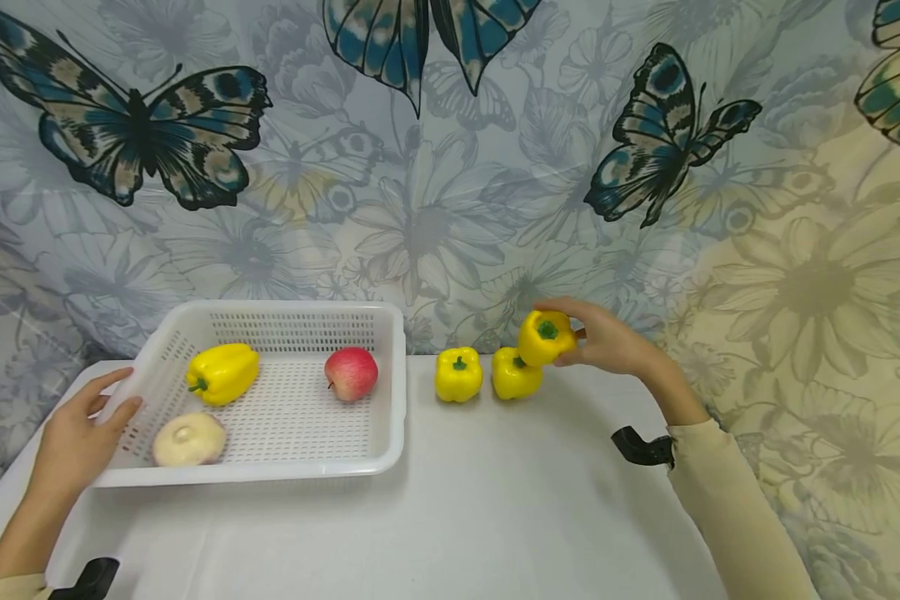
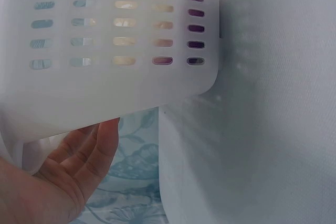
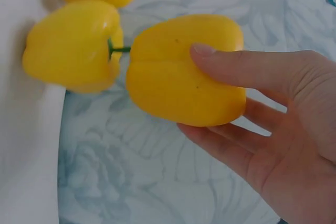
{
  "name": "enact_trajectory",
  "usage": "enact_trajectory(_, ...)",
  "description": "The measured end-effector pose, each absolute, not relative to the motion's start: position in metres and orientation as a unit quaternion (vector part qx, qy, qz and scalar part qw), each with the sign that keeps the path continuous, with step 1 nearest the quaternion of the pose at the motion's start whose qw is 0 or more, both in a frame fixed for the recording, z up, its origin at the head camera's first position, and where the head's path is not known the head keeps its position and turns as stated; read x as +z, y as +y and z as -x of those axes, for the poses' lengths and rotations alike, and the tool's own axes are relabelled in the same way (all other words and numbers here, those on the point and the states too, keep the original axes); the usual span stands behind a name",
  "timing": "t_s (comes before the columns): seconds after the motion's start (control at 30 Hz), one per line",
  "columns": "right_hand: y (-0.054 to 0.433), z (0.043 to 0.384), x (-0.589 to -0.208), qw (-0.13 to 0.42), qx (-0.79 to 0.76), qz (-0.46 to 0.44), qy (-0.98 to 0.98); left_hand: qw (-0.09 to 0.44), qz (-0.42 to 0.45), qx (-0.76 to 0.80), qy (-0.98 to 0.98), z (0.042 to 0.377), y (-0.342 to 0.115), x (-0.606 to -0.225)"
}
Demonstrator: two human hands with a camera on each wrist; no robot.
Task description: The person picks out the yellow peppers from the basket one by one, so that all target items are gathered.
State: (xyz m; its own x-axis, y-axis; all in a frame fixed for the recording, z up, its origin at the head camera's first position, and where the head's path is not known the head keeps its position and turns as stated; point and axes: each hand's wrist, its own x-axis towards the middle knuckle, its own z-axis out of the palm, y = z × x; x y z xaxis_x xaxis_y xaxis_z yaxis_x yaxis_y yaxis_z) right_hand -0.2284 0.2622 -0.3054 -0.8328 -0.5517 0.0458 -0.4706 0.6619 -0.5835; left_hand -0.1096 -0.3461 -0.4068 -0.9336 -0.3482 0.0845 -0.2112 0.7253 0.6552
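My right hand holds a yellow bell pepper in the air, thumb on one side and fingers on the other. Just below and left of it, a second yellow bell pepper sits on the table. Beside that one stands a third yellow bell pepper. At the far left, my left hand grips the rim of a white plastic basket. In the left wrist view, the fingers are bent under the basket's rim.
Inside the basket lie another yellow bell pepper, a red apple and a pale round vegetable with a knob. The white table meets a cloth backdrop with butterflies, close behind the basket and peppers.
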Motion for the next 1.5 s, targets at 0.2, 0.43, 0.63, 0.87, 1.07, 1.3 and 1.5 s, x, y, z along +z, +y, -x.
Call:
enact_trajectory(0.2,0.278,0.228,-0.31,0.055,-0.288,0.276,0.916,0.101,-0.156,-0.339,-0.922,0.11,-0.346,-0.407)
enact_trajectory(0.43,0.294,0.228,-0.324,0.053,-0.288,0.272,0.917,0.103,-0.154,-0.336,-0.924,0.11,-0.346,-0.408)
enact_trajectory(0.63,0.303,0.229,-0.34,0.061,-0.291,0.27,0.916,0.099,-0.155,-0.333,-0.925,0.109,-0.346,-0.408)
enact_trajectory(0.87,0.31,0.232,-0.363,0.099,-0.3,0.252,0.915,0.106,-0.148,-0.327,-0.927,0.11,-0.346,-0.407)
enact_trajectory(1.07,0.313,0.238,-0.376,0.111,-0.29,0.247,0.918,0.105,-0.15,-0.33,-0.926,0.11,-0.345,-0.408)
enact_trajectory(1.3,0.317,0.246,-0.383,0.141,-0.294,0.241,0.914,0.103,-0.15,-0.332,-0.926,0.111,-0.346,-0.408)
enact_trajectory(1.5,0.318,0.249,-0.387,0.139,-0.294,0.241,0.914,0.1,-0.154,-0.336,-0.924,0.111,-0.347,-0.409)
